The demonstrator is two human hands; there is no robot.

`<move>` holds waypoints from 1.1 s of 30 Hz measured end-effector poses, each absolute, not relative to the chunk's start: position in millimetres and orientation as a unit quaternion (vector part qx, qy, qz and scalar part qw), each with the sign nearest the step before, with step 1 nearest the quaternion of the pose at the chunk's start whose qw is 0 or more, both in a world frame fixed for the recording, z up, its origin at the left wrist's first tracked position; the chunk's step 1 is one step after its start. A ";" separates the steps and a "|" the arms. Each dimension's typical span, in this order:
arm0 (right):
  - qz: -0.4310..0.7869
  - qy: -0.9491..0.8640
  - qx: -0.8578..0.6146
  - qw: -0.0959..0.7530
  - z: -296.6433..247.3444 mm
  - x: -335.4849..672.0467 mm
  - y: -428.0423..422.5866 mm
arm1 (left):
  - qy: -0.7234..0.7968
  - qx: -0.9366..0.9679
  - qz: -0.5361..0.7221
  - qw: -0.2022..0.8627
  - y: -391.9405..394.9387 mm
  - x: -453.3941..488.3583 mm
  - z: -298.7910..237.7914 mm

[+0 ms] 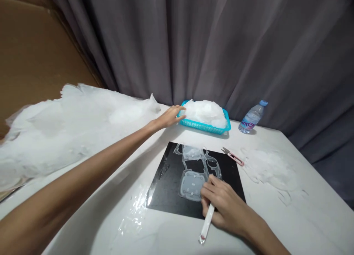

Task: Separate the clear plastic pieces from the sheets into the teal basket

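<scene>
My left hand (172,116) reaches to the left end of a turquoise plastic basket (204,127), its fingers stretched out and apart over the rim. The basket holds a heap of white translucent sheet pieces (206,113). My right hand (219,198) is closed around a slim white-handled tool (207,222), whose working tip is hidden by the fingers. This hand rests over a black mat (173,194). On the mat lies a clear, thin molded plastic piece (193,185) with rounded panels and cut-out openings, next to my right fingertips.
A big pile of white translucent sheets (74,122) covers the table's left side. Small pink-handled thread snips (233,157) lie at the mat's right edge, near clear scraps (272,170). A water bottle (252,117) stands at the back before a grey curtain (210,45). A cardboard panel (35,45) rises at left.
</scene>
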State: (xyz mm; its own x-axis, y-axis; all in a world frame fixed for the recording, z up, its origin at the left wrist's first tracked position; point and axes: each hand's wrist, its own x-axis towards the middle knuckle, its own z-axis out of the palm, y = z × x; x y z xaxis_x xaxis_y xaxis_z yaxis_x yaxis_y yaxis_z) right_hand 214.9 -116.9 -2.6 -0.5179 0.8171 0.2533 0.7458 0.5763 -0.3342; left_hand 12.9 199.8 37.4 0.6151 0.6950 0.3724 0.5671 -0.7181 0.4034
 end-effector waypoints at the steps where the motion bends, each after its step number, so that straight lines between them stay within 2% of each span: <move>1: 0.096 -0.867 -0.448 0.197 -1.1 216.0 -116.7 | 0.352 0.893 0.255 0.119 197.4 14.6 34.8; 5: 0.094 -0.866 -0.437 0.224 7.2 221.5 -114.7 | 0.359 0.889 0.270 0.093 174.7 17.2 33.3; 8: 0.107 -0.829 -0.455 0.308 13.0 227.3 -115.4 | 0.341 0.889 0.294 0.082 130.4 9.7 38.3; 11: 0.160 -0.762 -0.483 0.402 15.5 232.1 -119.6 | 0.221 0.917 0.316 0.099 63.0 -5.7 38.9; 13: 0.224 -0.726 -0.488 0.429 15.5 233.2 -122.2 | 0.134 0.948 0.259 0.129 18.0 -18.6 33.8; 16: 0.299 -0.706 -0.485 0.421 15.8 230.5 -122.3 | 0.055 0.973 0.188 0.121 -25.8 -36.6 21.6; 20: 0.288 -0.709 -0.499 0.408 16.8 223.0 -118.0 | 0.058 0.983 0.142 0.096 -33.5 -48.7 12.1; 29: 0.311 -0.730 -0.494 0.356 3.1 219.9 -116.9 | 0.093 0.986 0.128 0.059 -37.2 -47.3 7.3; 33: 0.313 -0.751 -0.474 0.336 3.4 221.6 -115.4 | 0.074 0.985 0.140 0.075 -37.5 -49.7 5.8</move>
State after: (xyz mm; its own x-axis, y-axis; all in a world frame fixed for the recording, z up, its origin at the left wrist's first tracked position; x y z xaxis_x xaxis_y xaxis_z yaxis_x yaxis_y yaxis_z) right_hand 221.6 -115.4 3.4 -0.3236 0.9231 0.2076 0.5018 0.3535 -0.7894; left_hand -49.7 -37.5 5.8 0.9498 0.1669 0.2648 0.1251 -0.9779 0.1677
